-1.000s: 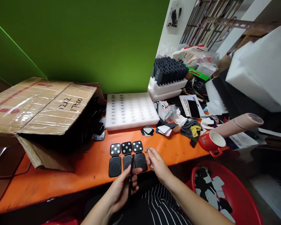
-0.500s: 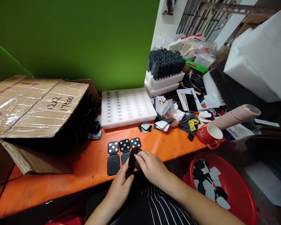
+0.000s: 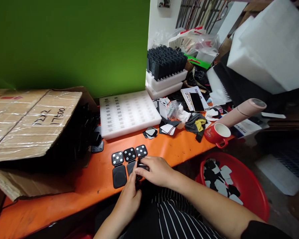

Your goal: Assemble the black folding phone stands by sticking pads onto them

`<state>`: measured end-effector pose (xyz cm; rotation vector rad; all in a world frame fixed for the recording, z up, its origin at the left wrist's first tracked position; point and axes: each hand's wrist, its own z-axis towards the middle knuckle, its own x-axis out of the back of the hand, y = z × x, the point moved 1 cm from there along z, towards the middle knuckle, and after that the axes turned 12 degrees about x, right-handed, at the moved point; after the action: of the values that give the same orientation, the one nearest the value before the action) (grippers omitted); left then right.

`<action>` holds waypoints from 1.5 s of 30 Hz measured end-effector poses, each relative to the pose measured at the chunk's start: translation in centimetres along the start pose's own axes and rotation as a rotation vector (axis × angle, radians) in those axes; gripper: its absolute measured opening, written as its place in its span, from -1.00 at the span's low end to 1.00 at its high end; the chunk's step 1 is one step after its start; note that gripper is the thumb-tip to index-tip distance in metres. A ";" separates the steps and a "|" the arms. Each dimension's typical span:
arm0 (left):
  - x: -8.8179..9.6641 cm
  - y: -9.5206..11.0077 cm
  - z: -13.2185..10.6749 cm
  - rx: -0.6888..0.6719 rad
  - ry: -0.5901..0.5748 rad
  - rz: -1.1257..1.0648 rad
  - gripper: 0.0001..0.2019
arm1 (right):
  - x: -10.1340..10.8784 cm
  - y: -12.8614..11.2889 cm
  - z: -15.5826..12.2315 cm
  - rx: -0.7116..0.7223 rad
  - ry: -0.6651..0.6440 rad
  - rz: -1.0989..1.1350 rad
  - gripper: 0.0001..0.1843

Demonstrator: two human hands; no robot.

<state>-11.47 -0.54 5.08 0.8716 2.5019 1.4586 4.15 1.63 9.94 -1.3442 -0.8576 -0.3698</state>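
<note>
black clip part (image 3: 139, 167) pinched between both hands, left hand (image 3: 131, 196) fingers and right hand (image 3: 156, 171) fingers clamped on it, orange table (image 3: 89, 186)

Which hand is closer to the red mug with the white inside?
The right hand. It sits on the orange table, left of the red mug with the white inside. The left hand is lower and farther left, at the table's near edge.
</note>
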 end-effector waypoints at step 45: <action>1.5 -1.5 0.0 -0.005 0.063 0.325 -0.33 | -1.7 0.5 1.1 -0.048 0.041 0.186 -0.72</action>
<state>-13.29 -0.28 4.12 1.3011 2.4867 1.6025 3.09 2.37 8.37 -1.4435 -0.6870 -0.2729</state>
